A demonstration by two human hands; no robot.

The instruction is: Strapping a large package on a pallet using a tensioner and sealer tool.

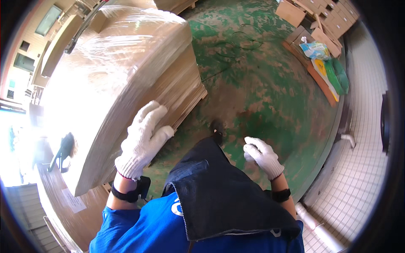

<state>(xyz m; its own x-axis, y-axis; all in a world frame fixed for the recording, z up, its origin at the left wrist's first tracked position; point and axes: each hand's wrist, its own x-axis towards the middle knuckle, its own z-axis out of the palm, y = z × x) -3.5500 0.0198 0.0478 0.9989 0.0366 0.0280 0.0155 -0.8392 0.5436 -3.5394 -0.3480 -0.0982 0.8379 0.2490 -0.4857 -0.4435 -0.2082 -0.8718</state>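
My left hand (144, 139), in a white knitted glove, is open with thumb and fingers apart. It is held by the side of a large stack (166, 80) wrapped in clear stretch film; whether it touches the film I cannot tell. My right hand (262, 157), gloved the same way, hangs over the floor on the other side of my body. Its fingers are loosely bent, and nothing shows in them. Black bands circle both wrists. A black cloth (232, 202) lies over the front of my blue shirt, and one dark shoe (217, 128) shows beyond it.
Worn green floor (261, 97) stretches ahead. Along the right runs a white tiled wall (358, 168) with a pipe (320, 234). Cardboard boxes (337, 17) and colourful bags (316, 50) stand far right. Another wrapped load (63, 211) is at lower left, near a dark object (64, 152).
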